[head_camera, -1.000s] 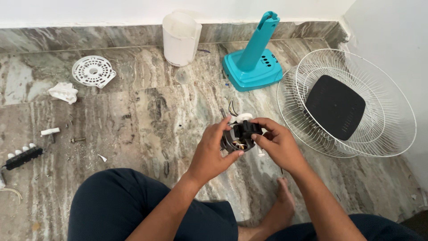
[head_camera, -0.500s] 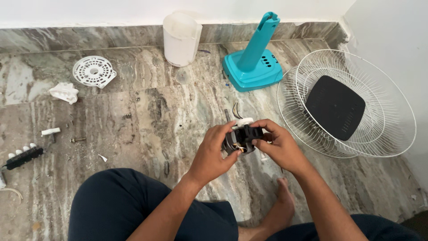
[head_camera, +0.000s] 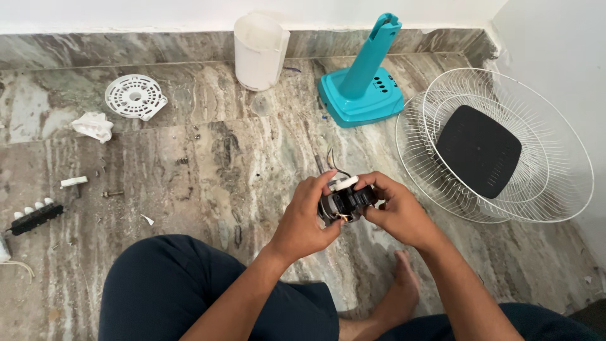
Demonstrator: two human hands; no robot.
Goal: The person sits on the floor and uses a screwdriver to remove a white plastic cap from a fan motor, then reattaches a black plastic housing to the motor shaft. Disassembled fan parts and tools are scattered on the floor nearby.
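Both my hands hold a small dark fan motor (head_camera: 346, 201) above the marble floor, just past my knees. My left hand (head_camera: 303, 221) grips its left side, thumb on a white piece on top. My right hand (head_camera: 398, 211) clasps its right side, fingers curled round it. Thin wires (head_camera: 332, 163) trail from the motor's far end.
A teal fan base with an upright column (head_camera: 363, 88) and a white bucket (head_camera: 260, 52) stand at the back wall. White wire fan guards with a black square pad (head_camera: 499, 148) lie right. A white round grille (head_camera: 134, 96), a white scrap (head_camera: 93, 125), a black switch block (head_camera: 35, 216) and small screws lie left.
My hands and the motor have shifted slightly, and the motor has turned a little between them. Nothing on the floor has moved.
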